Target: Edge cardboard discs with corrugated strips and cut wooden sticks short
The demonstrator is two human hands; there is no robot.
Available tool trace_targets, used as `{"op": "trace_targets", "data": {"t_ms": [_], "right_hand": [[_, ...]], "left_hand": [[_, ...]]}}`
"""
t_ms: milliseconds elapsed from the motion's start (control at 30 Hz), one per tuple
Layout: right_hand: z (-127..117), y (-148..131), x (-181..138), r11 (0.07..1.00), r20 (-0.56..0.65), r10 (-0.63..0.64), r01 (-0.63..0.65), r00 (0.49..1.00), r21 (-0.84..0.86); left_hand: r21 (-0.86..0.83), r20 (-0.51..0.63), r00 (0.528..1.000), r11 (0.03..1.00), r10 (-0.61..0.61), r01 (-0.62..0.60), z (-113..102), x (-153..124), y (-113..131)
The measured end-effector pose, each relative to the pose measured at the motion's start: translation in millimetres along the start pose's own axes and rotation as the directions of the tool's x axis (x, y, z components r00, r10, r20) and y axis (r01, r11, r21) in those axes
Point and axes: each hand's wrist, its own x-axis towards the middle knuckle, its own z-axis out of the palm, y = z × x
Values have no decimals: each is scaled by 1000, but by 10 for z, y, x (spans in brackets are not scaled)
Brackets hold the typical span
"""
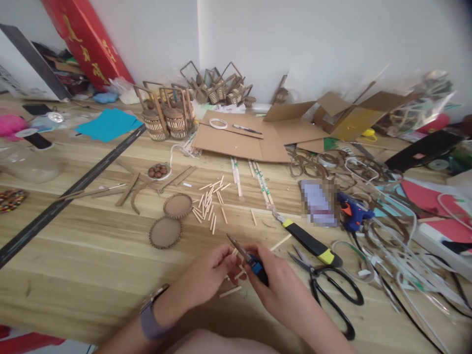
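My right hand (273, 270) is closed around a pointed metal tool (254, 265) with a black-and-blue handle; I cannot make out its exact kind. Its narrow tip points up and left, over my left fingers. My left hand (217, 270) pinches a thin wooden stick (235, 251), partly hidden behind the tool. On the table just below my fingers lies a short cut stick (230, 291). Ahead of both hands, several short sticks (210, 201) lie in a loose pile. Two round cardboard discs with ridged edges, a farther one (177, 205) and a nearer one (165, 232), lie left of it.
Black-handled scissors (324, 285) and a black-and-yellow tool (308, 241) lie to the right. Beyond them are a blue glue gun (354, 211) and tangled strips. Small lidded baskets (155, 123) and flat cardboard (236, 142) stand at the back. Nuts (158, 171) fill a small dish.
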Motion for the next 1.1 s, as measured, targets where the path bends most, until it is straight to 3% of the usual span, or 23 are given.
{"op": "trace_targets", "data": {"t_ms": [167, 467, 567, 667, 767, 967, 1100], "right_hand": [[19, -13, 27, 999, 34, -35, 34, 999, 31], [1, 49, 43, 992, 28, -123, 123, 992, -25], [33, 77, 56, 984, -135, -178, 172, 975, -54], [108, 81, 62, 986, -275, -165, 149, 947, -78], [204, 74, 47, 987, -281, -140, 112, 950, -114], [333, 121, 49, 980, -290, -109, 54, 951, -192], [321, 115, 48, 981, -292, -120, 68, 949, -182]], "left_hand": [[-27, 60, 997, 998, 53, -51, 27, -6, 8], [-88, 236, 971, 995, -21, 43, 32, 0, -54], [-198, 176, 984, 978, -26, 61, 35, 34, -67], [-302, 11, 999, 952, -48, 50, 50, 71, -74], [-378, -80, 994, 925, -74, 38, 82, 81, -56], [-421, -52, 996, 906, -79, 50, 161, 81, -42], [-365, -81, 995, 931, -50, 17, 165, 78, -62]]}}
